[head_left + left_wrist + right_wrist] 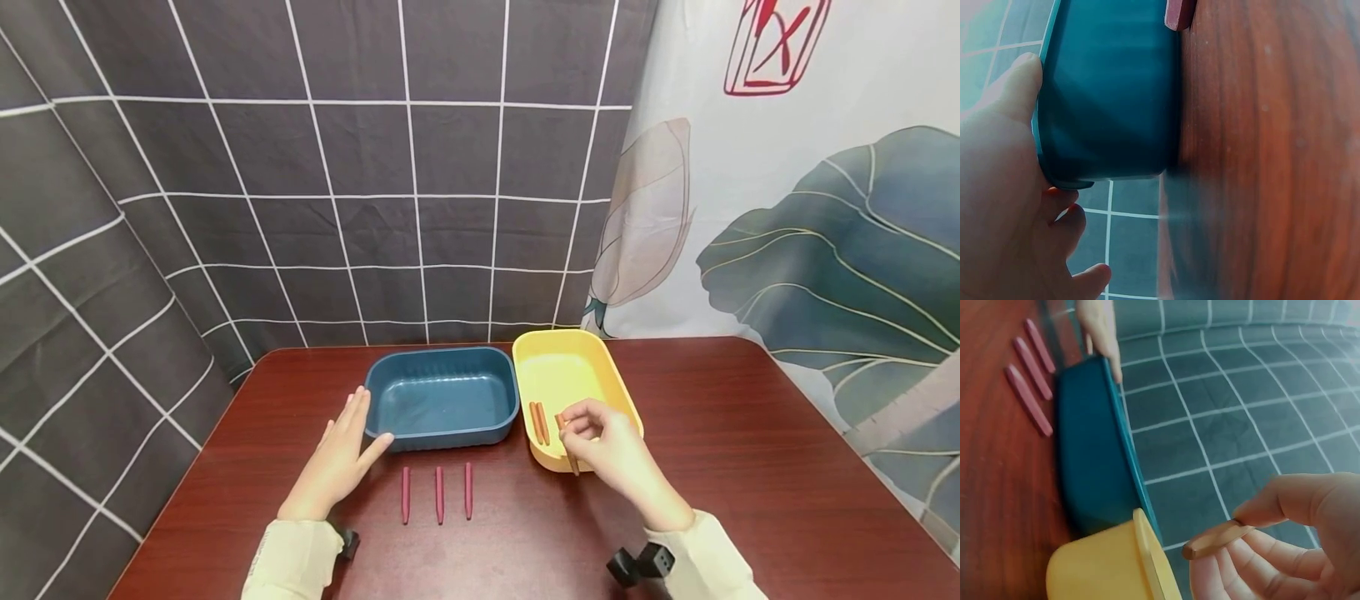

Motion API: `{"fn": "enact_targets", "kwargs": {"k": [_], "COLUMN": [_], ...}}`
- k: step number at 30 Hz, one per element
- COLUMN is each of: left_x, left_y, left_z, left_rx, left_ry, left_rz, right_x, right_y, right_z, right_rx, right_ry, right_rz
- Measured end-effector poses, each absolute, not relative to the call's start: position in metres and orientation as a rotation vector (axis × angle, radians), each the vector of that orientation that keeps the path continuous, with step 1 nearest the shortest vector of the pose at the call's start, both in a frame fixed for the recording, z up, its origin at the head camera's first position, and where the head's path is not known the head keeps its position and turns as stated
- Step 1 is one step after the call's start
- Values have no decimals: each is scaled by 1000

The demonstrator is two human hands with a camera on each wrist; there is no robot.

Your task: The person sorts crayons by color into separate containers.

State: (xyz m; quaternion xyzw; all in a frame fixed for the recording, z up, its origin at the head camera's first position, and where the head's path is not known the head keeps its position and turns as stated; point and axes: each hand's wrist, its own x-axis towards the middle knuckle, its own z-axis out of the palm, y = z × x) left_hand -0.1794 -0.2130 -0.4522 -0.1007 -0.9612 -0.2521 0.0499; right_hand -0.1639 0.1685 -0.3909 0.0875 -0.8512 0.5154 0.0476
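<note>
My right hand (615,450) pinches a brown crayon (1215,541) between thumb and fingers, above the near right part of the yellow bin (558,372). Two orange-brown crayons (539,423) lie side by side inside that bin. At the left end of the blue bin (450,439), my left hand (330,467) rests against the rim with its fingers extended. In the left wrist view the thumb (1022,81) lies along the rim. Three dark pink crayons, among them the middle crayon (439,495), lie in a row on the table in front of the blue bin.
Both bins stand side by side toward the back of the reddish-brown wooden table (705,417). A dark grey cloth with white grid lines (360,167) hangs behind. On the right hangs a white cloth with leaf prints (825,250).
</note>
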Motion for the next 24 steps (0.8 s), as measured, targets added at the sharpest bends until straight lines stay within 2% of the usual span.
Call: {"fn": "enact_targets", "kwargs": {"k": [10,24], "left_x": [-179,-180], "left_y": [-213,-213], "left_z": [-453,-453], "left_rx": [-310,-300], "left_ry": [-2921,-2931], "left_rz": [-772,-779], "right_x": [-200,-234], "right_y": [172,173], "right_z": [-402,-423], "right_rx": [104,-61], "right_ry": [-2624,-2877], "right_rz": [1651,1376]}}
